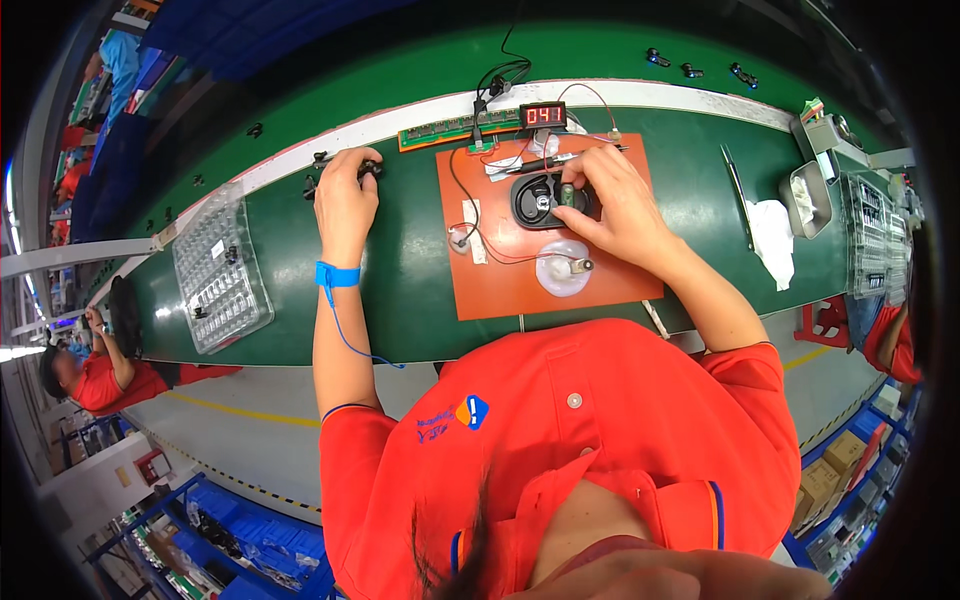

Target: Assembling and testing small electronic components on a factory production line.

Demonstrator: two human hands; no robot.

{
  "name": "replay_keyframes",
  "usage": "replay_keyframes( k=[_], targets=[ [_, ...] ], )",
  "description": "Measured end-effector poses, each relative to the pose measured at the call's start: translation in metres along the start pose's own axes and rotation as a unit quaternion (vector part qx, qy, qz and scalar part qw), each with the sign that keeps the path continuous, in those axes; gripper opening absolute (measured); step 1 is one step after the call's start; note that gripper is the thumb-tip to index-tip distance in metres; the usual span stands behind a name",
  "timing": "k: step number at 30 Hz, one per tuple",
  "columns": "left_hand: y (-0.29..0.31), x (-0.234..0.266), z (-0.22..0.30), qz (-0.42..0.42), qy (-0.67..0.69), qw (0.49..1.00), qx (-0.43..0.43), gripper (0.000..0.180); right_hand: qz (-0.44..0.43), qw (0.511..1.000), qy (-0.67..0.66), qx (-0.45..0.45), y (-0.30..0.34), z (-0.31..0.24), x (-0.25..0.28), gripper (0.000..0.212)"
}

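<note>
On the orange mat [490,290] lies a black oval case [527,217] with a shiny round part inside. My right hand [622,205] is at its right side, thumb and forefinger closed on a small dark green piece [568,194] over the case. Farther left, at the far edge of the green bench, my left hand [347,195] has its fingers closed on a small black part [370,168] that looks like an earphone. More small black parts sit right beside those fingers. A blue wrist strap [337,275] with a cord circles my left wrist.
A red digit display [543,115] and a green circuit strip [440,132] stand behind the mat, with loose wires. A clear tray [222,270] lies left. Tweezers [738,195], white tissue [772,240] and a metal box [808,200] are right. Black earphones [692,71] lie beyond the white rail.
</note>
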State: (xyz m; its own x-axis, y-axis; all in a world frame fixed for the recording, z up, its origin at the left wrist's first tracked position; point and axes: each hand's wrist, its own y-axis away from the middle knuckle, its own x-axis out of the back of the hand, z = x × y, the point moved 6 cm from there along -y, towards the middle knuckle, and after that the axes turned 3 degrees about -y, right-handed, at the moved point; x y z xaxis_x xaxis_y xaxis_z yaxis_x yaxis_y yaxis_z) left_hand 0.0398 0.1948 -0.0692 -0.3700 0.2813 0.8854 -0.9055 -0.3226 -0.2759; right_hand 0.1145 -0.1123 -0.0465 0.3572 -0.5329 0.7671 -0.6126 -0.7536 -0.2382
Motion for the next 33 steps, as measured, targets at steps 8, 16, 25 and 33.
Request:
replay_keyframes(
  k=[8,16,25,33],
  targets=[
    [0.003,0.001,-0.003,0.095,0.104,0.990,0.014,0.017,-0.016,0.979,-0.201,0.028,0.044,-0.002,0.009,0.024],
    [0.004,0.006,0.065,0.087,0.245,0.965,0.034,0.013,0.030,0.990,-0.037,0.132,0.064,-0.019,0.004,0.024],
    [0.019,-0.043,0.187,0.008,0.132,0.979,-0.157,0.020,0.021,0.987,-0.047,0.149,0.053,-0.017,0.007,0.023],
    [0.011,-0.017,0.130,0.019,0.191,0.979,-0.073,0.017,0.207,0.976,0.070,-0.022,-0.047,0.134,0.080,0.021]
  ],
)
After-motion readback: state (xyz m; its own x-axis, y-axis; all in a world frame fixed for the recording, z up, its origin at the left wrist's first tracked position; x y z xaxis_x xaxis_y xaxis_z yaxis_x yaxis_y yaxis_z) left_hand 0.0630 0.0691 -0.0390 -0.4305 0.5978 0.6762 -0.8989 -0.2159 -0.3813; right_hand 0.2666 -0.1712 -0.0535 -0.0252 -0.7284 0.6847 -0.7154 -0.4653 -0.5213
